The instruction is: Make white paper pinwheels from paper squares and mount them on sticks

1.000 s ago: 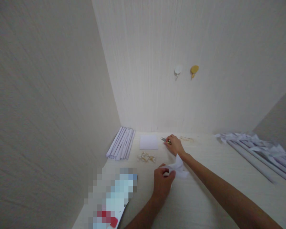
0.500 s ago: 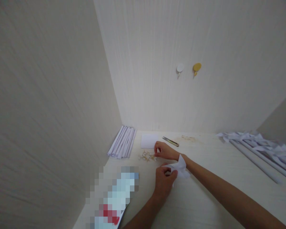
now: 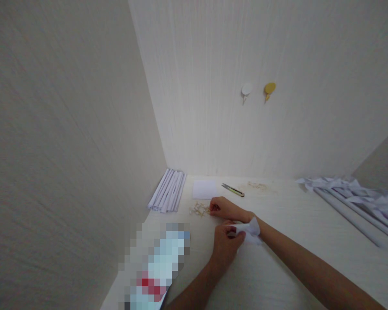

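Note:
My left hand (image 3: 225, 242) is closed around a folded piece of white paper (image 3: 252, 230), gripped between thumb and fingers, with its pointed flaps sticking out to the right. Just beyond it, my right hand (image 3: 225, 208) reaches across from the right. Its fingertips are pinched together at the right edge of a small pile of pale tan and white bits (image 3: 198, 209). Whatever those fingertips may hold is too small to make out. The right forearm passes behind the paper.
White rolled paper tubes (image 3: 168, 190) lie at the left wall. A flat white sheet (image 3: 203, 189) and thread snips (image 3: 233, 190) lie near the back wall. Longer tubes with paper pieces (image 3: 349, 215) are on the right. A blurred-out screen (image 3: 166, 258) is at the lower left.
My right hand has drawn slightly closer, its fingers now more pinched at the pile. My left hand, still holding the paper, has shifted slightly right. The view has tilted a little.

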`<state>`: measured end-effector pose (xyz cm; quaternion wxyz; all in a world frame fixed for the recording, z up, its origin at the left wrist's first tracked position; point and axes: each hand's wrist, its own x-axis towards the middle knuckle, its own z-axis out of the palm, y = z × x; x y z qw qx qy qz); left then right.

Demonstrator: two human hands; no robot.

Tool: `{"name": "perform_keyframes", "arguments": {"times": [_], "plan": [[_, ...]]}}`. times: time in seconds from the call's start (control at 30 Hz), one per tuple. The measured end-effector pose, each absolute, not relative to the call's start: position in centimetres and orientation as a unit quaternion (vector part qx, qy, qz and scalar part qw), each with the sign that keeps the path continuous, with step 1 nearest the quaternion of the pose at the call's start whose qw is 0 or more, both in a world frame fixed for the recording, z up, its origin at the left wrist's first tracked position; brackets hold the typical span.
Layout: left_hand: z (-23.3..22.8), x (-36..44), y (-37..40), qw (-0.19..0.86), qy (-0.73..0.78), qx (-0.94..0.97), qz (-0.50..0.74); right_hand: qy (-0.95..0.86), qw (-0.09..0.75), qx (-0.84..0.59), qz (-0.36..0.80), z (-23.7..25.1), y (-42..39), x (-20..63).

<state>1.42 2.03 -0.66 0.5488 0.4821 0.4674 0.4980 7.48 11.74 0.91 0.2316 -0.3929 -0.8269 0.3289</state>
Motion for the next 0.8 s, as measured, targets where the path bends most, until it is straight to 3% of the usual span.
{"name": "perform_keyframes", "arguments": {"times": [0.27, 0.4, 0.8], "plan": [[-1.4, 1.4, 2.0, 0.556, 0.448, 0.481, 0.509, -0.748, 0.281, -0.397, 0.450, 1.0, 10.5, 10.2], [-1.5, 1.0, 2.0, 0.535, 0.460, 0.476, 0.525, -0.631, 0.386, -0.438, 0.510, 0.6, 9.0, 12.8], [-1.5, 0.4, 2.6, 0.503, 0.546, 0.354, 0.569, -0.462, 0.487, -0.488, 0.558, -0.5, 3.0, 16.8]]}}
